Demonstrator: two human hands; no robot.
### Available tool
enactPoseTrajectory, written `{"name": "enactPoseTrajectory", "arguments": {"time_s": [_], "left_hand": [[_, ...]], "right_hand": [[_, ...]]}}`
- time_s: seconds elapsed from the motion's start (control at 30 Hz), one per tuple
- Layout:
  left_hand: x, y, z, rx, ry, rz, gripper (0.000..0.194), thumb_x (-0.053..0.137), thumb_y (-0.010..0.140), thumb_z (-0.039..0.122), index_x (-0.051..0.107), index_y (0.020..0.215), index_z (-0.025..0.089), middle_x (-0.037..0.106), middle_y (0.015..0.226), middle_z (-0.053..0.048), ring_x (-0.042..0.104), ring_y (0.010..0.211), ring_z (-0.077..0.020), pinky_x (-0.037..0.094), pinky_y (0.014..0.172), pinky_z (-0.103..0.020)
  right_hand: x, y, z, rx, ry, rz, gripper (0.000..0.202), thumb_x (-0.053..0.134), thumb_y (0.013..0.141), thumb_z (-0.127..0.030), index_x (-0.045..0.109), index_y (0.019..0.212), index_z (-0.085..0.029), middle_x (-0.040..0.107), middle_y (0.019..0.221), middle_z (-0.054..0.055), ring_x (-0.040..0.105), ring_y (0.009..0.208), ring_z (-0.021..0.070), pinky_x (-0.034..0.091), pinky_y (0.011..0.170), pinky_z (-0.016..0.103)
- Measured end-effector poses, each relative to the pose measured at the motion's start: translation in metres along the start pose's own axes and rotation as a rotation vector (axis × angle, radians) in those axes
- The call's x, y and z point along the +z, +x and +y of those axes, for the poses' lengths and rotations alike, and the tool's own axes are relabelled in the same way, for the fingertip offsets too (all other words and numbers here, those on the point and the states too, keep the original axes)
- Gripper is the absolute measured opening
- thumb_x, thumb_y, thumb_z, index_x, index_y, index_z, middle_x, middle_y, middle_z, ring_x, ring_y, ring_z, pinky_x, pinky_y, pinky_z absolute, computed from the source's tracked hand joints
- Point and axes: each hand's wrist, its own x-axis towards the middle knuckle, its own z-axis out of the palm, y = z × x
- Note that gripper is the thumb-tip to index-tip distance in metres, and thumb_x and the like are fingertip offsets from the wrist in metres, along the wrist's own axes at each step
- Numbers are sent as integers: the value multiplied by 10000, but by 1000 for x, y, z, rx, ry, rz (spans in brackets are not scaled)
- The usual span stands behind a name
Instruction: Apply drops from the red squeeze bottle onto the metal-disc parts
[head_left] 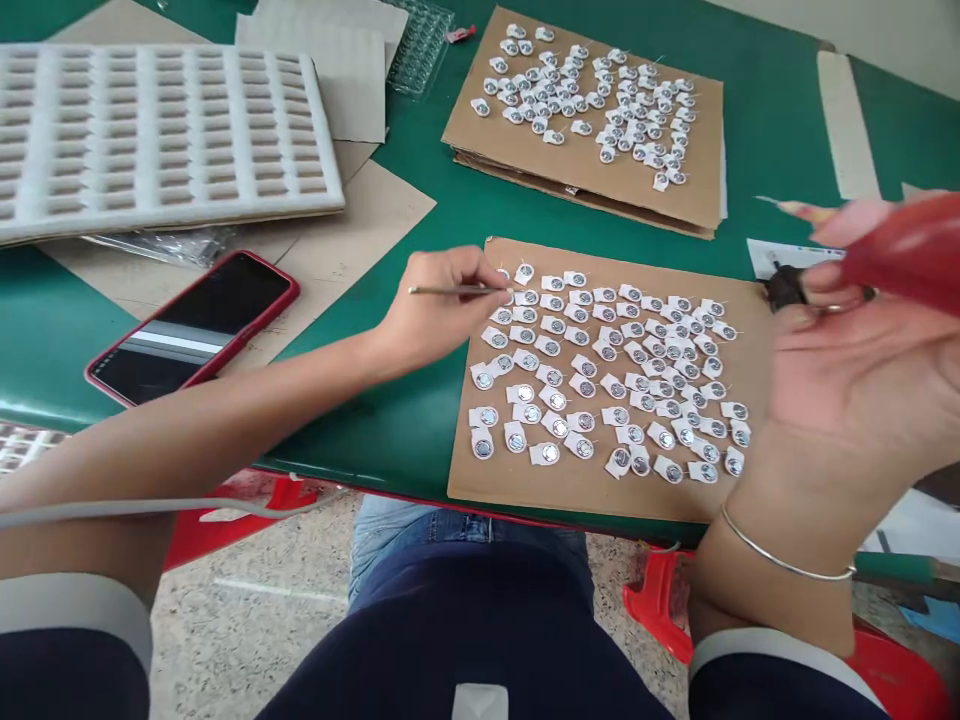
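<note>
My left hand (pixel 442 305) is closed in a pinch over the back left corner of the near cardboard sheet (pixel 540 490). A thin metal stick (pixel 450 290), perhaps tweezers, lies across its fingers. Small white tabs with round silvery discs (pixel 555 425) cover the sheet in loose rows, and my fingers hide some at the back left. Raised at the right, my right hand (pixel 847 380) is wrapped round a red bottle (pixel 911 245) with a narrow pointed tip, blurred and partly out of frame. A dark object (pixel 786 287) shows beside its fingers; whether they touch it I cannot tell.
A second cardboard stack (pixel 585 185) with similar tabs lies farther back. At the left are a white foam tray (pixel 322 130) with many slots and a red-cased phone (pixel 195 325). Bubble wrap (pixel 420 45) lies behind. A pale cable (pixel 187 510) crosses near my left forearm.
</note>
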Motion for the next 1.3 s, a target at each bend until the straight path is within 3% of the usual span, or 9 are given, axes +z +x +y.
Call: {"name": "enactPoseTrajectory", "arguments": {"time_s": [0.07, 0.1, 0.17, 0.3, 0.47, 0.63, 0.87, 1.3], "left_hand": [[-3, -20, 7, 26, 4, -13, 99, 646, 781, 267, 633, 793, 169, 699, 774, -13, 654, 679, -132, 495, 522, -230], [-4, -28, 8, 57, 9, -20, 81, 635, 791, 252, 633, 813, 174, 705, 785, -15, 665, 698, -134, 501, 530, -223], [-6, -39, 8, 155, 59, -54, 60, 613, 815, 244, 629, 839, 191, 717, 845, -18, 680, 746, -133, 509, 558, -215], [-15, -45, 7, 221, 114, -82, 47, 598, 830, 245, 604, 877, 238, 715, 922, -2, 682, 799, -120, 507, 591, -200], [-25, -45, 6, 197, 89, -259, 43, 565, 841, 209, 577, 873, 236, 709, 875, -1, 676, 753, -125, 475, 566, -214], [-23, -50, 5, 213, 83, -353, 76, 536, 849, 186, 571, 894, 236, 699, 873, -5, 661, 752, -129, 458, 584, -233], [-19, -46, 6, 191, 81, -315, 45, 574, 806, 170, 605, 788, 198, 693, 758, 3, 609, 588, -100, 421, 506, -226], [-17, -46, 11, 214, 132, -315, 61, 585, 784, 140, 627, 791, 184, 688, 728, 4, 612, 595, -102, 421, 508, -215]], "right_hand": [[4, 1, 15, -327, -186, -413, 163, 557, 787, -364, 670, 801, -247, 686, 780, -13, 626, 627, 91, 406, 417, 168], [6, 1, 23, -403, -247, -548, 191, 539, 793, -368, 664, 797, -225, 672, 729, 1, 621, 611, 107, 391, 413, 192], [10, -1, 37, -398, -296, -656, 263, 509, 793, -417, 652, 748, -200, 624, 623, -3, 605, 560, 128, 365, 402, 223], [13, -8, 58, -323, -326, -637, 324, 461, 812, -437, 618, 697, -178, 571, 570, 2, 610, 542, 154, 337, 377, 228], [5, -6, 70, -452, -316, -496, 345, 373, 839, -438, 547, 660, -199, 465, 559, -33, 531, 408, 114, 384, 372, 261], [0, -6, 75, -508, -383, -445, 315, 403, 791, -472, 546, 694, -209, 504, 575, -29, 539, 409, 116, 411, 366, 258], [0, -10, 75, -459, -320, -499, 315, 436, 768, -503, 539, 745, -206, 507, 565, -48, 557, 403, 124, 428, 406, 265], [-3, -13, 76, -451, -276, -575, 258, 465, 789, -426, 545, 756, -183, 528, 555, -35, 567, 403, 145, 359, 356, 241]]}}
